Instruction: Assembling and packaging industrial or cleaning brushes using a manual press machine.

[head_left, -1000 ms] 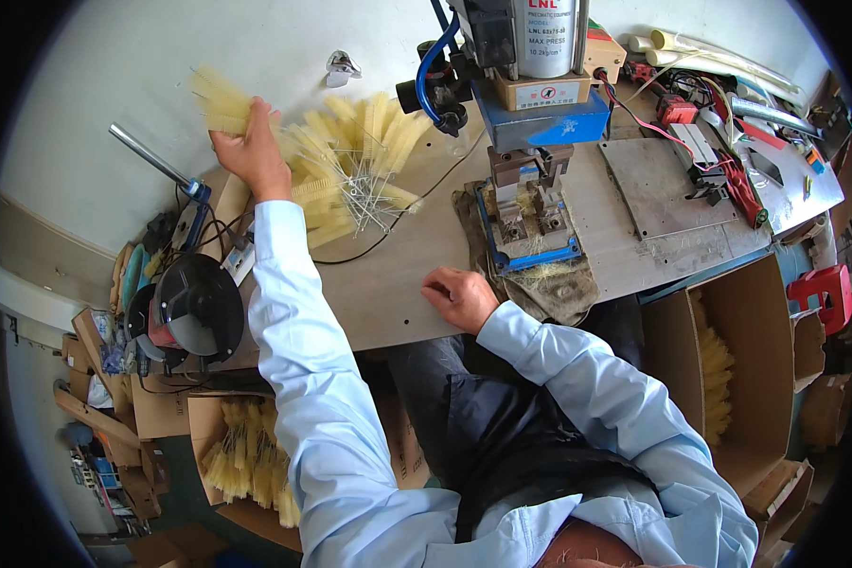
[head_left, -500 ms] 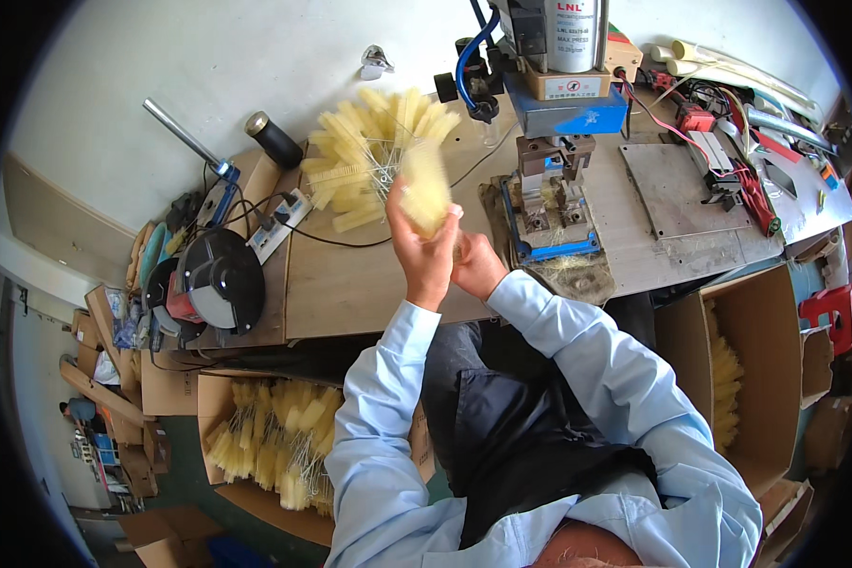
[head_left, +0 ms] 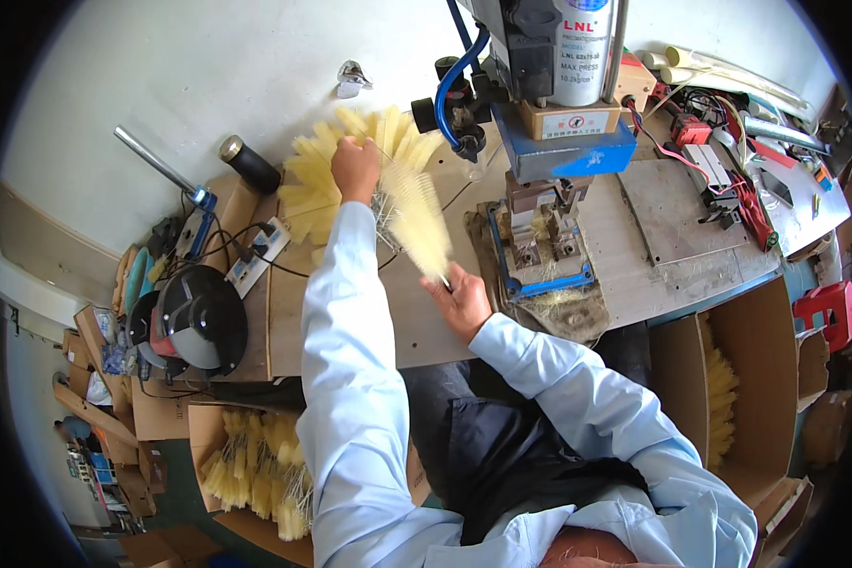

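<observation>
My right hand (head_left: 461,301) pinches the lower end of a pale yellow bottle brush (head_left: 417,218), whose bristly head slants up and to the left above the table. At the far side, my left hand (head_left: 356,170) reaches onto a fanned pile of similar yellow brushes (head_left: 310,189) with thin wire stems. Its fingers are curled, and what lies between them is hidden. To the right of my right hand stands a press (head_left: 563,151) with a metal fixture (head_left: 547,237) on a blue-edged base.
A black-and-grey machine (head_left: 199,317), a power strip (head_left: 258,257) and a dark flask (head_left: 249,163) stand at left. Below the table are a carton of brushes (head_left: 256,464) and another open carton (head_left: 753,379) at right. Tools and a metal plate (head_left: 677,208) occupy the table's right side.
My left hand has left the brush that was near both hands and moved up-left onto the pile. My right hand has moved slightly down and keeps the brush. The view has shifted a little.
</observation>
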`<action>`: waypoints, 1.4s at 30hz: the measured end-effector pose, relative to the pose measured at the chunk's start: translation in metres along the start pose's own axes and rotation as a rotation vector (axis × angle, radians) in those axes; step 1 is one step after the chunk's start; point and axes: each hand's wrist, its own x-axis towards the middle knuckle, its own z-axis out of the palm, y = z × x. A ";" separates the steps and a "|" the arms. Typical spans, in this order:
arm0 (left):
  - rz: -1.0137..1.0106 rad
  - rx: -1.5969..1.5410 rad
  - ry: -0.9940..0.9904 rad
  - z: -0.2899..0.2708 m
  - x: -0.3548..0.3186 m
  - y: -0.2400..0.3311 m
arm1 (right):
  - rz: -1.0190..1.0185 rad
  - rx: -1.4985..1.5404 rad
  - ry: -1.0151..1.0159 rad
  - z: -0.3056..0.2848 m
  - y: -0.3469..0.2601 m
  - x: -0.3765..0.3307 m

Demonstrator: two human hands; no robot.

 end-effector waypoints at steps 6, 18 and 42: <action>-0.272 0.160 -0.101 -0.001 0.044 -0.031 | -0.096 -0.125 -0.200 0.003 -0.021 -0.004; -0.397 -0.467 0.010 -0.078 -0.100 -0.065 | -0.176 -0.114 0.119 -0.005 -0.030 0.007; -0.078 0.809 0.419 -0.011 0.000 -0.031 | 0.187 -0.101 -0.048 -0.009 -0.002 0.019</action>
